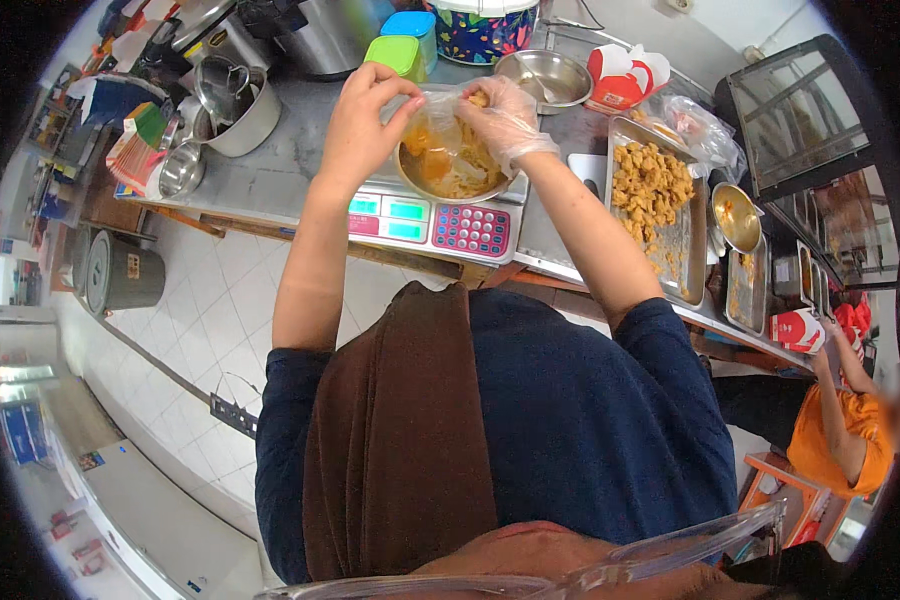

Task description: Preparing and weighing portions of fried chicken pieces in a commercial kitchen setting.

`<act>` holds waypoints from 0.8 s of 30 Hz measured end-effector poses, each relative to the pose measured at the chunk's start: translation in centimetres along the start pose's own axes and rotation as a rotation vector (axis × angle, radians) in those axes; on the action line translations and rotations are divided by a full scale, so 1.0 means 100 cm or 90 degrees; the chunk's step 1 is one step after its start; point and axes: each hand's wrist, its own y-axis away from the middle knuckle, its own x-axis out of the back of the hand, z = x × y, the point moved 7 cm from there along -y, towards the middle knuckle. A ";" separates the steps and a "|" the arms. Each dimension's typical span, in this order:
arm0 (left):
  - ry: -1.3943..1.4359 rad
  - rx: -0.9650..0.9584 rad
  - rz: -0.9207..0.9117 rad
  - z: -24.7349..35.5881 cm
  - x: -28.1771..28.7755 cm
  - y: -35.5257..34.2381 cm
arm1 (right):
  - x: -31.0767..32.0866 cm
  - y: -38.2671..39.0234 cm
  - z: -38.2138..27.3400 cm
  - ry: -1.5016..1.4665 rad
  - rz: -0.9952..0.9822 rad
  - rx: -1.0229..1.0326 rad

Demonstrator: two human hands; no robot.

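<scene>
While the bare left hand (368, 120) pinches the rim of a clear plastic bag (440, 110) between thumb and forefinger, we see the right hand (505, 118), in a transparent disposable glove, curled around a golden-brown fried piece (478, 99) at the bag's other side. The bag is between the two hands, above a round metal bowl (430, 191) with crumbs and seasoning inside; we cannot tell whether it touches the bowl. That bowl sits on a digital scale (471, 230) with a red keypad and green displays. To the right, we find a metal tray (687, 288) of fried pieces (648, 183), and farther off a co-worker in an orange shirt (838, 442) handles a red-and-white carton (796, 330)
</scene>
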 end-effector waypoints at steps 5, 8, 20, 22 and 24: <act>0.015 -0.009 0.012 -0.006 -0.001 0.001 | 0.019 0.015 -0.015 -0.113 -0.115 -0.118; 0.037 -0.001 0.006 -0.002 -0.003 0.000 | 0.046 0.024 0.011 -0.121 -0.064 -0.049; 0.060 0.042 0.009 0.000 0.001 -0.005 | 0.142 0.192 0.184 0.475 -0.254 -0.478; 0.049 0.035 0.017 0.002 0.003 -0.009 | 0.140 0.190 0.181 0.392 -0.210 -0.514; 0.038 0.055 0.020 0.006 0.005 -0.009 | 0.138 0.196 0.161 0.470 -0.247 -0.514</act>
